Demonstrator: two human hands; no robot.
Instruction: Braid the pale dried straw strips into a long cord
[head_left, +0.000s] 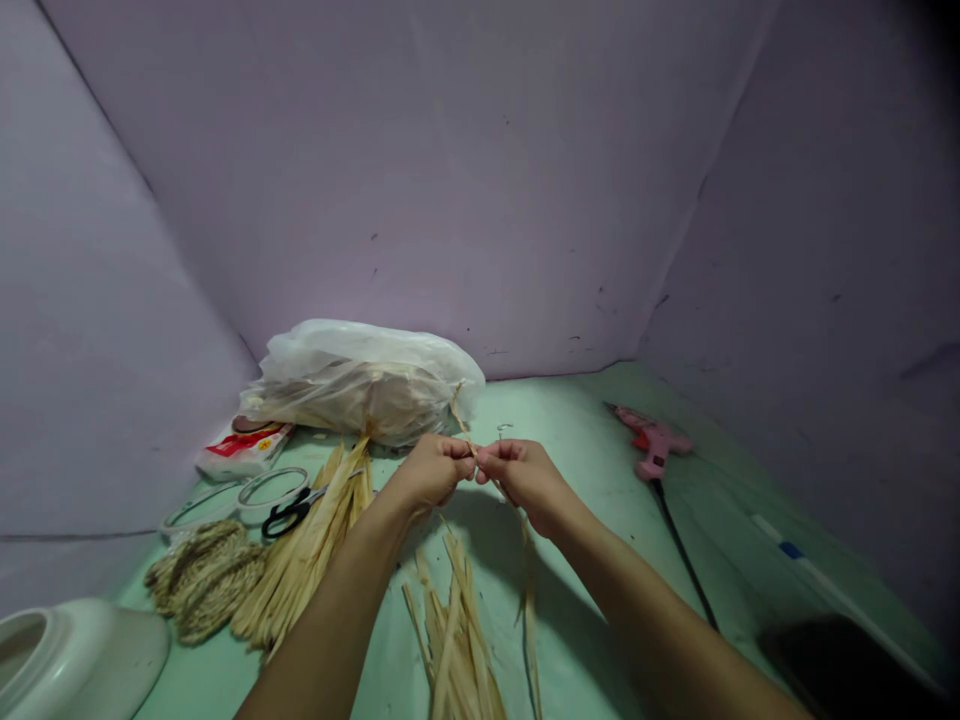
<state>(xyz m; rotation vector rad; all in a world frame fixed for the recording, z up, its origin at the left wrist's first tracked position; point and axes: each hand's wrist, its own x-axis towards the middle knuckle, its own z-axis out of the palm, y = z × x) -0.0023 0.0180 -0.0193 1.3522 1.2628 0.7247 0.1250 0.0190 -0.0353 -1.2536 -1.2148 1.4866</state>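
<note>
Between my two hands runs a thin, pale-tan strip of dried plant fibre [529,600]. Its twisted end sticks up above the fingers, and its loose tail hangs down toward the front of the table. My left hand [437,470] pinches the strip from the left, thumb and forefinger closed. From the other side my right hand [523,478] pinches it too, fingertips touching those of the left. Below the hands lies a loose pile of similar flat fibre strips [459,650]. A larger tied bundle of fibre [315,560] lies beyond my left forearm.
At the back sits a clear plastic bag [367,375] of brown material. Leftward are black-handled scissors [289,515], white rings [274,488], braided coils [206,580], a red-white packet [244,448] and a white ceramic vessel [112,650]. A pink glue gun [656,445] with its cord lies right.
</note>
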